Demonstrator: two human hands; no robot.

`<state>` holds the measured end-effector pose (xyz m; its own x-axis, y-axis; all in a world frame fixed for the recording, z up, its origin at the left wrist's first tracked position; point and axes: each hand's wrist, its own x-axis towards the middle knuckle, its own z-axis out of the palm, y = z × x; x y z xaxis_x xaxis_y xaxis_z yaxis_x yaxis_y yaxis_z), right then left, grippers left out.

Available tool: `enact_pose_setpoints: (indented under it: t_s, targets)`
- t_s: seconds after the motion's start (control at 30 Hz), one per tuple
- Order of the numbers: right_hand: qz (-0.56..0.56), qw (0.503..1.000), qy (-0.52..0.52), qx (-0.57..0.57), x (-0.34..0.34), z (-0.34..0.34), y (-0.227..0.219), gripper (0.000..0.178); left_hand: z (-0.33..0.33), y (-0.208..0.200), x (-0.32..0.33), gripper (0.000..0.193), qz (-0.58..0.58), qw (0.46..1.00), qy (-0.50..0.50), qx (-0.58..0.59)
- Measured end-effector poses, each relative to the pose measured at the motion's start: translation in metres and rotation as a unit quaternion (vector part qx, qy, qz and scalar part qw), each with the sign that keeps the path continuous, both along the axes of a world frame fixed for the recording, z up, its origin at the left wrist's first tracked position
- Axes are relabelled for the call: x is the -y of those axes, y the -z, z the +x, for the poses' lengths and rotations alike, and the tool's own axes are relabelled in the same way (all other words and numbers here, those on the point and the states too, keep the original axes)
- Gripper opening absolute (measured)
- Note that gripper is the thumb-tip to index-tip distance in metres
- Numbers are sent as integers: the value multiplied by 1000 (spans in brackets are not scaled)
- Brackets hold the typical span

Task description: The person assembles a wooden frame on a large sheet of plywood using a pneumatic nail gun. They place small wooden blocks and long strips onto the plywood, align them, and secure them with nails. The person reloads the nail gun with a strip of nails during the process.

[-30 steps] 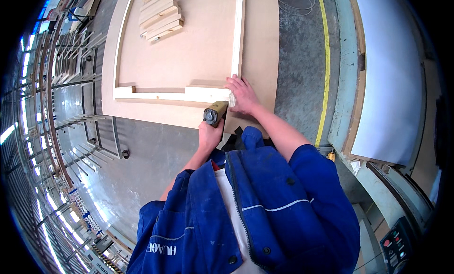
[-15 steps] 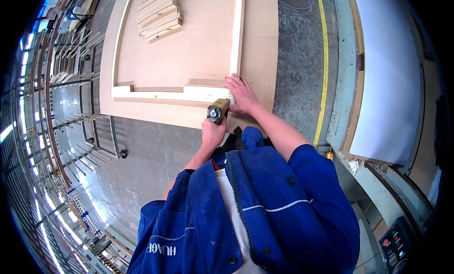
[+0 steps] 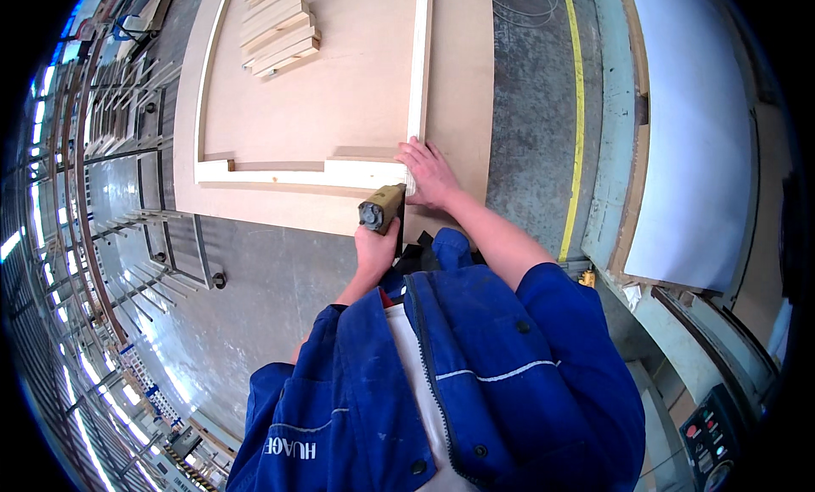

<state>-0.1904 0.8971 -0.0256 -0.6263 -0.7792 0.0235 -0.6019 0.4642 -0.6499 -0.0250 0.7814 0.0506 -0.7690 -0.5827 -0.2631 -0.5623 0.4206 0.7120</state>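
Note:
My left hand is wrapped round the handle of a tan and black nail gun. The gun's front end meets the near right corner of a pale wooden frame; the exact contact point is hidden. My right hand grips that same corner, fingers over the side rail and thumb toward the near face. A short wooden block lies along the inside of the near rail by this corner, and a smaller block sits at the left corner. Under the frame is a broad tan board.
Several loose wood strips lie in a pile on the board inside the frame. Metal racks stand on the floor to the left. To the right are a yellow floor line, a bench with a white sheet and a control panel.
The nail gun and my left hand have shifted slightly left and nearer to me, the gun tilting more. My right hand stays at the corner. The whole view has shifted a little.

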Motion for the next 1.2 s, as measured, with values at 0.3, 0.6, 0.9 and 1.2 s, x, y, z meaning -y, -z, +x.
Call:
enact_pose_setpoints:
  t_s: [0.3,0.6,0.9,1.2]
  targets:
    - [9,999,-39,32,-3,-6,-4,91,27,-60,50,32,12,981,-145,-128]
    - [-4,999,-43,2,3,2,7,59,159,-133,149,29,-329,842,-373,-209]
    - [16,999,-34,-38,0,3,9,50,205,-143,129,32,-283,833,-456,-138]
    - [118,989,-45,-78,9,14,-47,58,96,-115,163,22,333,900,-215,-182]
